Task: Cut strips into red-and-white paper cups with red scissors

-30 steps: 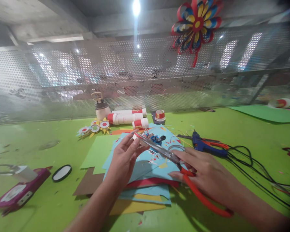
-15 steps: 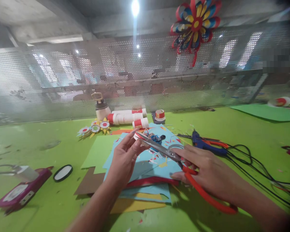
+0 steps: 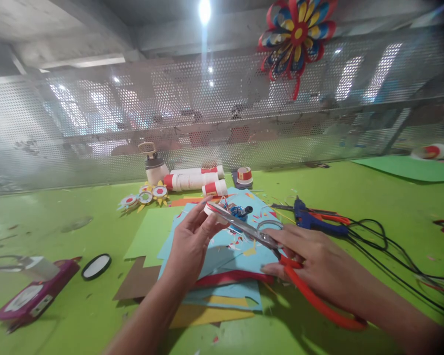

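My left hand (image 3: 190, 241) pinches a small white piece with a red edge (image 3: 211, 212), which looks like part of a paper cup. In my right hand (image 3: 318, 254) is a pair of scissors (image 3: 249, 230) with red handles. Its blades reach left to the white piece, with the tips at its red edge; I cannot tell how far the blades are apart. Both hands are above light-blue paper sheets (image 3: 222, 259) strewn with small coloured scraps. Just behind the blades lies a blue object with a black end (image 3: 240, 211), partly covered.
A blue glue gun (image 3: 318, 223) with black cables lies right. Paper cups (image 3: 192, 181), a spray bottle (image 3: 156, 172) and flower-like paper pieces (image 3: 146, 197) are at the back. A purple power strip (image 3: 39, 296) and black-rimmed disc (image 3: 96, 266) lie left. A perforated metal screen (image 3: 133, 118) stands behind.
The view has shifted slightly. Both hands stay nearly in place; the scissors' red handle has moved a touch lower and to the right, with the tips still at the white piece.
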The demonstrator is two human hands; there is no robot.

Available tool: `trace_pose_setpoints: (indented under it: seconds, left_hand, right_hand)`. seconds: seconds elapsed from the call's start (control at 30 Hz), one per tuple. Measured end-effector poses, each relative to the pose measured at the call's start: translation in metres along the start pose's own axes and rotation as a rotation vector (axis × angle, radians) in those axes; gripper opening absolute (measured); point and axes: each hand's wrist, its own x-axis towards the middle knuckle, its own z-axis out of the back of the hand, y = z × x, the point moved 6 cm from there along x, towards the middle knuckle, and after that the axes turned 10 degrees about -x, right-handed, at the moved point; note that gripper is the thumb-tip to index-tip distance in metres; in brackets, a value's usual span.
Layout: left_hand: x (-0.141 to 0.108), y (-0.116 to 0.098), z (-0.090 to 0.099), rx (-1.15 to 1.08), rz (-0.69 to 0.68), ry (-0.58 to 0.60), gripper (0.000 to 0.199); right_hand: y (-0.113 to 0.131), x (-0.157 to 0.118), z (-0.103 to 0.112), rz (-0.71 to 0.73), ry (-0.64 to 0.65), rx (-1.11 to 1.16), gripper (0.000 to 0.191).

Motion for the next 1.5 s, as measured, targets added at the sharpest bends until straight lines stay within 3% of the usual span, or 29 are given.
trace_pose_setpoints:
  seconds: [1.0,1.5]
  left_hand:
    - [-0.0025,0.0003,0.0028,0.117,0.027,-0.047,0.052]
    - [-0.004,-0.0003,0.0034,0.154,0.017,-0.103,0.055]
  right_hand:
    - [-0.0007,0.0018,-0.0009,-0.017,0.062,-0.034,0.047]
    - [-0.0004,-0.0001,-0.0012,0.001,0.027,-0.04,0.05]
